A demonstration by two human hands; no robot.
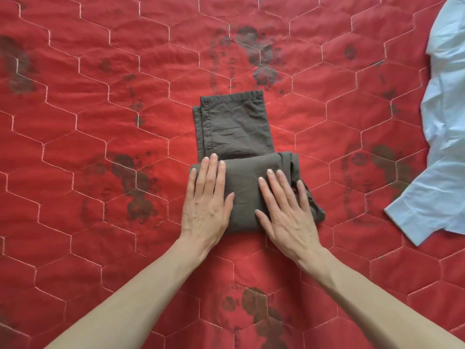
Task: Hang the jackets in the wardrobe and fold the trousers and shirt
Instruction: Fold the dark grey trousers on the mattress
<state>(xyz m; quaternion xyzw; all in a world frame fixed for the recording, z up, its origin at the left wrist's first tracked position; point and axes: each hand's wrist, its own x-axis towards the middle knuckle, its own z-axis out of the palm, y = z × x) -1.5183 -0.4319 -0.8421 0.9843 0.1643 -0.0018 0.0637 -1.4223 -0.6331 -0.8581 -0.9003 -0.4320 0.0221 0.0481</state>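
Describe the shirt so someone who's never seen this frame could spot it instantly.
Start from the red quilted bedspread that fills the view. Go to its right edge: the shirt lies there crumpled and unfolded, one cuffed sleeve pointing down-left. It is pale blue, unlike the dark brown trousers at the centre, which the left hand and right hand press flat.

Half-folded brown trousers [236, 127], unfolded blue shirt [445, 137]
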